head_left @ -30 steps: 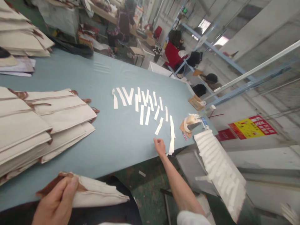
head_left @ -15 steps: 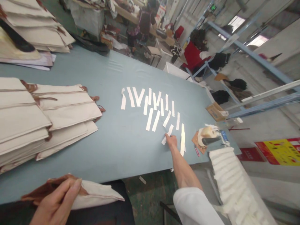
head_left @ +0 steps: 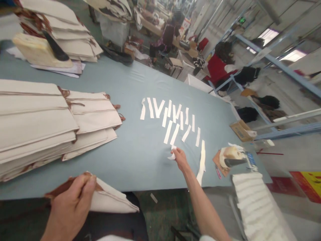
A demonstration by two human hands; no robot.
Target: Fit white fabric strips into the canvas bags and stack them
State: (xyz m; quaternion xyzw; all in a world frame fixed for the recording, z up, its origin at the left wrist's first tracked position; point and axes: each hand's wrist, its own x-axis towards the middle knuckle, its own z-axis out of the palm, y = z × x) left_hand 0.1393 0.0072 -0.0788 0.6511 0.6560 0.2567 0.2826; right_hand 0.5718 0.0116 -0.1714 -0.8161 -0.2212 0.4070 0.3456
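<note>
Lifts a white strip, flat earlier, off the tabletop — pinched in right hand; clutches folded canvas in left hand.

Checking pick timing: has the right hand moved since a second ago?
Yes. The right hand went from the table edge to the strip row, now pinching one strip.

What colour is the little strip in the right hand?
The strip is white, seen in the head view.

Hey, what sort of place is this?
Probably a sewing or bag-making workshop: stacked cream fabric pieces, white strips laid out on a long blue table, another person working farther back.
</note>
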